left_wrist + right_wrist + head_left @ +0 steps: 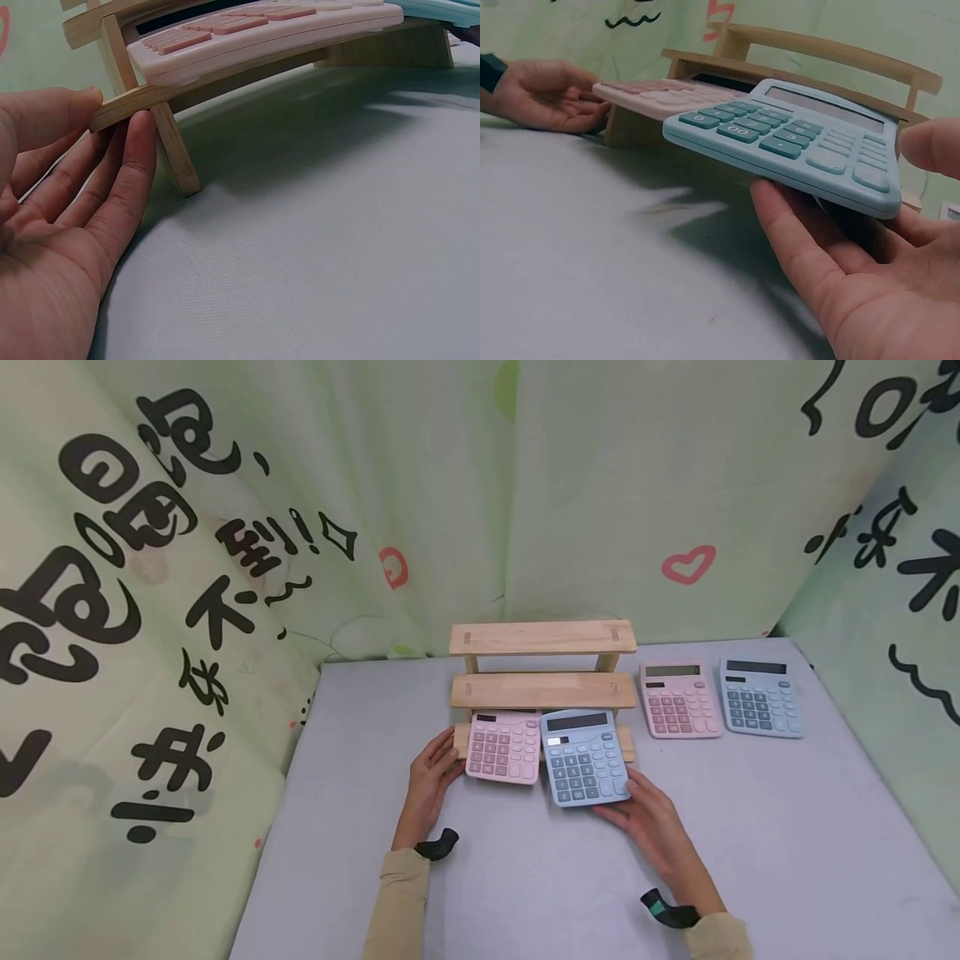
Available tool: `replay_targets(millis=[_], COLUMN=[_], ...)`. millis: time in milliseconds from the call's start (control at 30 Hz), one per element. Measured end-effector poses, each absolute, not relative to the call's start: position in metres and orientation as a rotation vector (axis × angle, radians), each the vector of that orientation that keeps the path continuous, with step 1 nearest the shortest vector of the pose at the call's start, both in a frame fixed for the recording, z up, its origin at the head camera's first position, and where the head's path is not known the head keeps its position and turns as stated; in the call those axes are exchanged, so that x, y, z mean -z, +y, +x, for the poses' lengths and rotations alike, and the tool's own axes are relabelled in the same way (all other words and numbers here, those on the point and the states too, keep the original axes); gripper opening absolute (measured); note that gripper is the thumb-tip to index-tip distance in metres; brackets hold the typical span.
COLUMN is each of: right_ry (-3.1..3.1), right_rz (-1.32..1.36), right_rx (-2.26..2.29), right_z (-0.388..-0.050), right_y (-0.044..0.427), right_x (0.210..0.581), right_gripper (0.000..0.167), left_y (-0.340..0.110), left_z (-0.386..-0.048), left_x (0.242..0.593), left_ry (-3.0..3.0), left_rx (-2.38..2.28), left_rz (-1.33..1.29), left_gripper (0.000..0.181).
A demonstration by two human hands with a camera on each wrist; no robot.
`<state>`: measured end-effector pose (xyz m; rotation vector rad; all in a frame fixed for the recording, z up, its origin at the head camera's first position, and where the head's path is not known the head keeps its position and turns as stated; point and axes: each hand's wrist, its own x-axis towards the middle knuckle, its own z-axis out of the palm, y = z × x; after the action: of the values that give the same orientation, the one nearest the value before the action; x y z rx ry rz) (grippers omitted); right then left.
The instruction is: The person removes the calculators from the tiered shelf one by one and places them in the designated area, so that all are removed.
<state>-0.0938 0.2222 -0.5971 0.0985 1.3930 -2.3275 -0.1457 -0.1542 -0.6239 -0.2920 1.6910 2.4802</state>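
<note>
Over there, the person's right hand (652, 827) grips a blue calculator (585, 764) by its lower right corner, thumb at the edge, fingers beneath, at the front of a wooden rack (543, 691). Just left of it, a pink calculator (502, 747) rests on the lowest slat, whose left end the left hand (430, 779) pinches. A second pink calculator (681, 702) and second blue calculator (761, 700) lie right of the rack on the tabletop (540, 885).
</note>
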Motion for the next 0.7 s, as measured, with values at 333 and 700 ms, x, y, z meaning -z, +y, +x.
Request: replay_targets(millis=[333,700], right_ry=[1.223,1.18], right_rz=[0.189,0.141], right_rx=[2.435,2.477], right_z=[-0.0945,-0.0928], right_y=[0.214,0.2142], right_x=[0.6011,0.6067], right_gripper=[0.064,0.063], left_y=[-0.1552,-0.155], left_z=[-0.145,-0.1463], left_x=[0.622,0.6244], left_ry=[1.681,1.674], left_rx=[-2.488,-2.49], left_rz=[-0.277,-0.286], left_gripper=[0.051,0.052])
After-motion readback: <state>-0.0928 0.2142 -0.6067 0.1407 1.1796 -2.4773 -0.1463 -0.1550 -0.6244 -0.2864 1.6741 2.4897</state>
